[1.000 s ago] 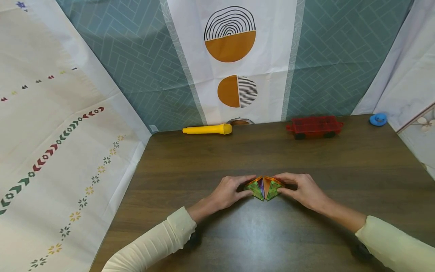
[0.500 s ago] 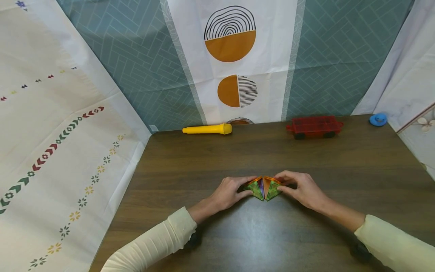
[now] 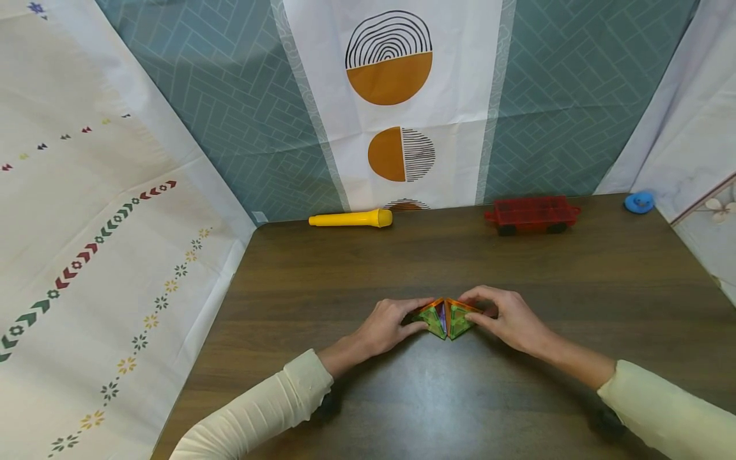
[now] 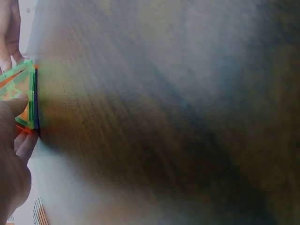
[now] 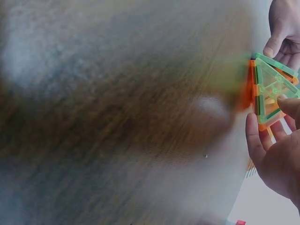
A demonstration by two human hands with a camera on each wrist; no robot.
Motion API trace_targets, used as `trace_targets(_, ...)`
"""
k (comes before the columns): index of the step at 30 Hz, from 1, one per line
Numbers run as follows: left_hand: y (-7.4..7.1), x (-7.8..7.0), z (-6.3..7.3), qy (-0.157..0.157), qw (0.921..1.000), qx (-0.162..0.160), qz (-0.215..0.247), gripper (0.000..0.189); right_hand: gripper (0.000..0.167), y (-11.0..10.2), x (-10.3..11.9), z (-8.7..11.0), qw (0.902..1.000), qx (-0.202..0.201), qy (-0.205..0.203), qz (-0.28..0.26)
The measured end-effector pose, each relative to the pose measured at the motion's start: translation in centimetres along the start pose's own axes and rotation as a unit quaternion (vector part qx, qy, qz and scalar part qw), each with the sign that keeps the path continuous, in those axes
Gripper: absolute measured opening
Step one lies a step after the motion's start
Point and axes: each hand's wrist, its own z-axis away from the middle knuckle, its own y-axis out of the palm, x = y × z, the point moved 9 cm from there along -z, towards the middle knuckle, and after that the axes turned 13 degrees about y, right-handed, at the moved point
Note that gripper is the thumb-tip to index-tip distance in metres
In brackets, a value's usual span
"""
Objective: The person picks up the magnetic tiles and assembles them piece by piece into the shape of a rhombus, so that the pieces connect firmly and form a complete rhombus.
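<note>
Two small groups of translucent triangular magnetic tiles stand side by side on the wooden table [image 3: 368, 268]. Thumb and fingers of my left hand [image 3: 382, 327] pinch the left tiles [image 3: 434, 321], which show green, orange and purple. Across from it, my right hand [image 3: 512, 319] holds the right tiles [image 3: 458, 322], green and orange, with its thumb on the green face. In the right wrist view a green triangle [image 5: 269, 84] leans over orange ones, fingers curled behind. The left wrist view shows a purple edge [image 4: 36, 103] at the side of the green tile.
Along the back edge lie a yellow toy microphone [image 3: 351, 218], a red toy wagon [image 3: 533, 214] with black wheels, and a blue rubber duck [image 3: 639, 202]. Patterned cloths [image 3: 397, 147] hang behind the table and at both sides.
My right hand has shifted slightly left and away from me, its thumb reaching further over the green tile. The left hand and its tiles have stayed nearly still.
</note>
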Motion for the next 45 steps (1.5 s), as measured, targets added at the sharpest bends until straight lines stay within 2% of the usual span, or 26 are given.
trace_targets(12,0.0,0.1,0.0,0.0,1.0,0.002,-0.003,0.055,0.033,0.1,0.5,-0.1,1.0,0.003,0.003,-0.006)
trace_targets(28,-0.1,-0.1,-0.1,0.005,1.0,0.002,-0.006,0.053,0.031,0.1,1.8,-0.4,0.9991,-0.021,-0.023,0.03)
trace_targets(35,0.1,-0.2,-0.1,0.004,0.9999,0.008,-0.004,0.053,0.033,0.4,2.3,-0.2,0.9986,-0.017,-0.037,0.033)
trace_targets(38,0.1,-0.3,-0.1,0.006,0.9999,0.013,-0.008,0.054,0.04,0.8,2.2,-0.3,0.9989,-0.005,-0.031,0.036)
trace_targets(45,0.3,-0.3,-0.1,0.007,0.9996,0.022,-0.015,0.064,0.076,2.6,1.3,-0.7,0.9956,0.064,0.013,0.067)
